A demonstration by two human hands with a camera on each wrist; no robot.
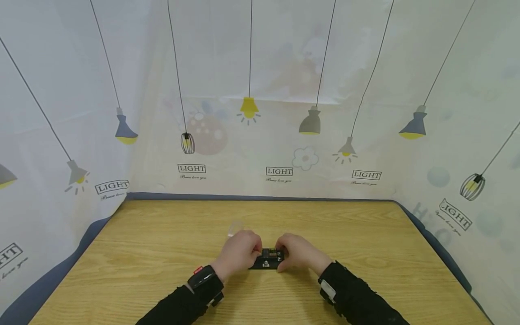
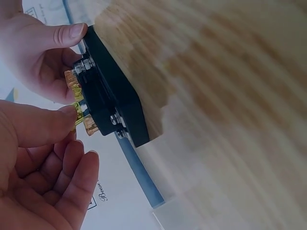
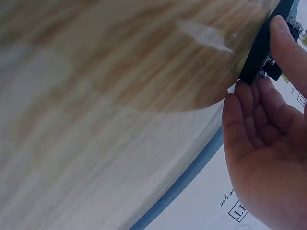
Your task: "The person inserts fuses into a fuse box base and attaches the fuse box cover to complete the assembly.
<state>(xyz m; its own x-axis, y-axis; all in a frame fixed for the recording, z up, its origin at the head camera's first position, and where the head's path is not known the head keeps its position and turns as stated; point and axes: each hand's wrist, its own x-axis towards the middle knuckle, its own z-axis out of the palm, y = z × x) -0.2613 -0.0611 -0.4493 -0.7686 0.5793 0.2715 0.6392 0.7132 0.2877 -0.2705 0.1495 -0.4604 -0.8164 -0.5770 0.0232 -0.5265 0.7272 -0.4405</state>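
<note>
On the table sits a black fuse block (image 1: 266, 264) with metal terminal screws and a row of coloured blade fuses on top. My left hand (image 1: 239, 250) is at its left side, thumb and finger pinching a yellow blade fuse (image 2: 78, 110) at the block's top. Amber fuses (image 2: 91, 126) stand on either side of it. My right hand (image 1: 298, 253) grips the block's right end, its thumb (image 3: 282, 36) on the near side and fingers behind. The yellow fuse's lower part is hidden by the block and fingers.
A clear plastic piece (image 1: 234, 228) lies on the wooden table (image 1: 183, 221) just beyond my left hand. Walls of pale, lamp-printed sheeting (image 1: 227, 180) enclose the table's back and sides.
</note>
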